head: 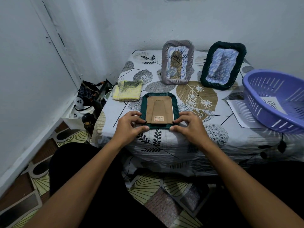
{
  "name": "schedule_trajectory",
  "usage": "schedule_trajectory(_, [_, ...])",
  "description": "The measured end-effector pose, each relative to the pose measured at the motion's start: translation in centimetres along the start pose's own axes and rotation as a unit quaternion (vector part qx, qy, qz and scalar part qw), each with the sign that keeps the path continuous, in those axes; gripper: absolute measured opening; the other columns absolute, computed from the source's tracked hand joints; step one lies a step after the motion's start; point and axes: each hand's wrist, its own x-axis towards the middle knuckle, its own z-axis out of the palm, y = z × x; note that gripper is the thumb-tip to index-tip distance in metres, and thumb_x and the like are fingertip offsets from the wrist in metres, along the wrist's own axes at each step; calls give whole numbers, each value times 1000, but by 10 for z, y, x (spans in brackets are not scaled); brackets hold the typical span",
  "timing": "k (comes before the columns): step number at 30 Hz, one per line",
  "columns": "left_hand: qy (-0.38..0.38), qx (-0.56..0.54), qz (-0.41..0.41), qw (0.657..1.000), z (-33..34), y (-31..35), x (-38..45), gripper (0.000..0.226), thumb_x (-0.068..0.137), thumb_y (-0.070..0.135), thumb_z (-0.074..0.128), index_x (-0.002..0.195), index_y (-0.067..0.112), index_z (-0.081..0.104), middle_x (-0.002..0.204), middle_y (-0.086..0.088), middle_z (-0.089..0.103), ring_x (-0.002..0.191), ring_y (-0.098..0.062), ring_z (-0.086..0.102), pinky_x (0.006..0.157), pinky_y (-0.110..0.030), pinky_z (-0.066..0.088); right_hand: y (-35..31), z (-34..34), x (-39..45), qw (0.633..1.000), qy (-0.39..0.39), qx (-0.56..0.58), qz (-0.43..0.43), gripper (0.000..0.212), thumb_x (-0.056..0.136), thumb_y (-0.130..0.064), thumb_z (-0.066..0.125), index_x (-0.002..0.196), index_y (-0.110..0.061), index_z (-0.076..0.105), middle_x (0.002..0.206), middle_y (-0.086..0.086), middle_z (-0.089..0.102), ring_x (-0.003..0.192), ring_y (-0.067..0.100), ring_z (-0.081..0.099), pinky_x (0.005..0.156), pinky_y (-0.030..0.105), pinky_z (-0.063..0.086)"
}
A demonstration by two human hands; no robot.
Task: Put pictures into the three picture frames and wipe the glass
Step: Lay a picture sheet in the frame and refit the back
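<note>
A face-down green frame (158, 111) was pinched at its near corners by the left hand (130, 125) and right hand (189, 125); beyond them, two frames stood, seemingly filled; wiping remained unjudgeable.

The green frame (158, 111) lies face down, so its glass and any picture inside are hidden behind the brown backing board (159, 111), whose sticker print is too small to read. The left hand (130, 125) and right hand (189, 125) cover the frame's 2 near corners. The purple basket (276, 102) is cut off by the right edge and hides most of a sheet of paper (238, 112).
</note>
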Motion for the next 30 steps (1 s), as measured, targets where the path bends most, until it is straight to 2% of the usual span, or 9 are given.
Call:
schedule_trajectory(8, [0, -6, -2, 1000, -1, 2, 0, 24, 69, 16, 84, 89, 7, 76, 115, -5, 61, 103, -15, 60, 75, -14, 47, 3, 1, 0, 1000, 9, -18, -17, 23, 69, -23, 83, 88, -16, 72, 121, 3, 53, 118, 18, 47, 104, 40, 38])
schedule_trajectory(11, [0, -4, -1, 1000, -1, 2, 0, 23, 69, 17, 85, 89, 8, 76, 115, -4, 61, 104, -14, 60, 76, -16, 48, 6, 1, -1, 996, 5, -73, -45, 27, 73, -29, 80, 95, -15, 73, 125, 6, 54, 119, 19, 47, 101, 36, 39])
schedule_trajectory(15, [-20, 13, 1, 1000, -5, 5, 1, 26, 68, 18, 85, 90, 7, 76, 112, -3, 60, 99, -13, 60, 74, -13, 47, 5, -6, -1, 977, -15, -184, -108, 35, 81, -39, 72, 106, -15, 73, 129, 5, 54, 117, 19, 50, 97, 40, 46])
schedule_trajectory(17, [-48, 25, -7, 998, -11, 8, 8, 26, 67, 21, 86, 88, 8, 77, 109, -2, 61, 95, -13, 62, 77, -20, 51, 3, -10, 1, 967, -31, -221, -123, 35, 82, -42, 69, 107, -18, 72, 131, 3, 52, 116, 18, 51, 94, 40, 47])
schedule_trajectory(19, [-77, 27, -26, 996, -18, 11, 19, 24, 68, 25, 85, 85, 11, 77, 103, -1, 66, 89, -14, 65, 76, -24, 53, 1, -15, 6, 969, -42, -210, -121, 32, 83, -41, 69, 105, -17, 73, 128, 4, 53, 114, 18, 51, 93, 38, 47])
schedule_trajectory(22, [-83, 28, -65, 994, -28, 13, 38, 20, 72, 25, 82, 87, 12, 76, 83, -2, 73, 75, -15, 68, 65, -24, 52, -2, -22, 20, 988, -16, -128, -85, 25, 85, -27, 70, 105, -11, 72, 112, 7, 63, 97, 17, 60, 85, 35, 51])
schedule_trajectory(24, [-80, 33, -88, 992, -30, 14, 50, 16, 76, 20, 80, 89, 11, 74, 81, 0, 72, 73, -15, 68, 66, -25, 52, -5, -27, 34, 997, 9, -70, -33, 22, 87, -18, 68, 107, -9, 70, 102, 8, 69, 84, 15, 64, 76, 32, 54])
schedule_trajectory(27, [-79, 28, -111, 990, -25, 15, 64, 14, 77, 10, 78, 88, 10, 71, 81, -2, 68, 73, -18, 65, 68, -26, 53, -7, -30, 53, 998, -2, -6, 57, 19, 90, -9, 63, 109, -5, 66, 86, 11, 68, 61, 16, 64, 54, 28, 52])
schedule_trajectory(30, [-87, -7, -158, 984, -18, 16, 72, 24, 76, -2, 76, 97, 3, 65, 77, -8, 62, 59, -17, 61, 50, -21, 54, -11, -28, 67, 992, -23, 23, 125, 18, 91, -4, 60, 109, -7, 62, 76, 16, 67, 49, 17, 58, 43, 25, 47])
